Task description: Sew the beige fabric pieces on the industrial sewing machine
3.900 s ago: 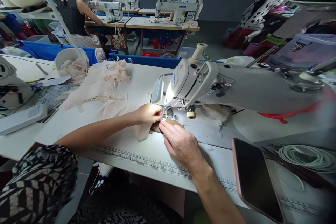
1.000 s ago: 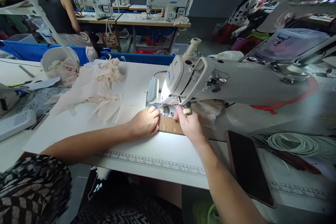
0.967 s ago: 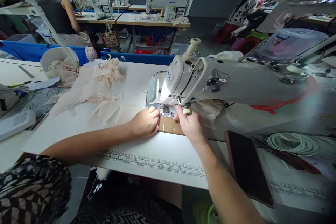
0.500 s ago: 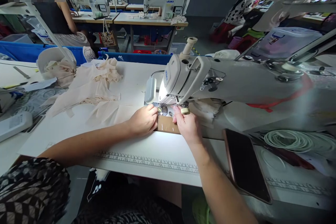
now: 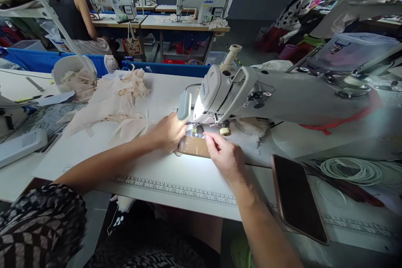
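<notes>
My left hand [image 5: 168, 132] lies just left of the needle area of the white sewing machine [image 5: 220, 94]. It is smeared by motion, with pale fabric under it, and its fingers are unclear. My right hand [image 5: 224, 157] is in front of the presser foot. Its thumb and forefinger are pinched together over a brown cardboard piece [image 5: 192, 146] that lies flat on the table. What they pinch is too small to make out. The machine lamp lights this spot.
A heap of beige fabric pieces [image 5: 116, 98] lies at left, with a white bowl of scraps [image 5: 73, 76] behind it. A dark phone [image 5: 298, 199] and a coiled cord [image 5: 354, 169] lie at right. A printed ruler [image 5: 172, 188] runs along the table front. Another person [image 5: 77, 16] sits at a far machine.
My left hand has slid up and left towards the lamp. My right hand has drawn back from under the machine head to the cardboard's near edge, and the cardboard sits slightly further left.
</notes>
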### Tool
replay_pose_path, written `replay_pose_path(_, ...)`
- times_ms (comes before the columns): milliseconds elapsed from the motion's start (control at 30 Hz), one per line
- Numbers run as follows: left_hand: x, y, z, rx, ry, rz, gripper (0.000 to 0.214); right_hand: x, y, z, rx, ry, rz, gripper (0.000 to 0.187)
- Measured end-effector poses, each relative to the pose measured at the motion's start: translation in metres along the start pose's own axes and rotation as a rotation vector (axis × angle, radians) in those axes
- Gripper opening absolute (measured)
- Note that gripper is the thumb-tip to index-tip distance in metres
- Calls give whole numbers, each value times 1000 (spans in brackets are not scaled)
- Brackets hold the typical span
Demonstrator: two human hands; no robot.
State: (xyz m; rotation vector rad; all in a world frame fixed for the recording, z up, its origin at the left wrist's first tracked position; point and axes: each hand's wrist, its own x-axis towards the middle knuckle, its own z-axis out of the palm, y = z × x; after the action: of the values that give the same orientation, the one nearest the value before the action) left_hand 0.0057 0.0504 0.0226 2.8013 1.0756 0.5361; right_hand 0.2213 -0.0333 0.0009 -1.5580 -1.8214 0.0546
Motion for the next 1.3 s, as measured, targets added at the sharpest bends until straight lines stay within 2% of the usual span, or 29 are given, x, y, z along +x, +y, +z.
replay_pose_path(67,0,-9,-16,66,-51,-210,21,-2,-18,0,-16,-48,-161,37)
replay_pose_path(133,-3,-15,-29,133,-129,-359,18,-6,-41,3,-55,-129,-324,36)
replay_pose_path(200,-10,-18,-36,138,-211,-432,21,-15,-63,7,-97,-224,-442,41)
replay_pose_path(267,-21,-18,-38,83,-268,-478,23,-29,-81,13,-101,-294,-492,49)
replay_pose_path(367,-42,-17,-38,-60,-285,-484,22,-59,-94,16,-78,-276,-462,49)
replay_pose_path(533,-66,-20,-40,-349,-277,-427,22,-100,-94,7,-25,-124,-419,30)
replay_pose_path(633,-68,-23,-40,-501,-256,-413,26,-112,-93,0,17,-71,-416,27)
replay_pose_path(767,-70,-27,-41,-530,-236,-380,34,-119,-88,-15,35,-25,-407,29)
replay_pose_path(833,-74,-28,-42,-523,-260,-373,38,-123,-75,-29,-13,34,-356,32)
replay_pose_path(900,-79,-30,-43,-507,-270,-381,40,-127,-49,-49,-115,145,-287,34)
replay_pose_path(1033,-84,-33,-42,-459,-192,-375,41,-135,36,-106,-415,403,-46,27)
replay_pose_path(1100,-85,-33,-40,-468,-164,-372,40,-136,81,-132,-548,473,54,27)
replay_pose_path(1200,-85,-34,-36,-528,-170,-392,41,-131,132,-156,-628,417,150,32)
replay_pose_path(1300,-82,-36,-32,-633,-169,-413,42,-122,160,-166,-605,280,155,34)
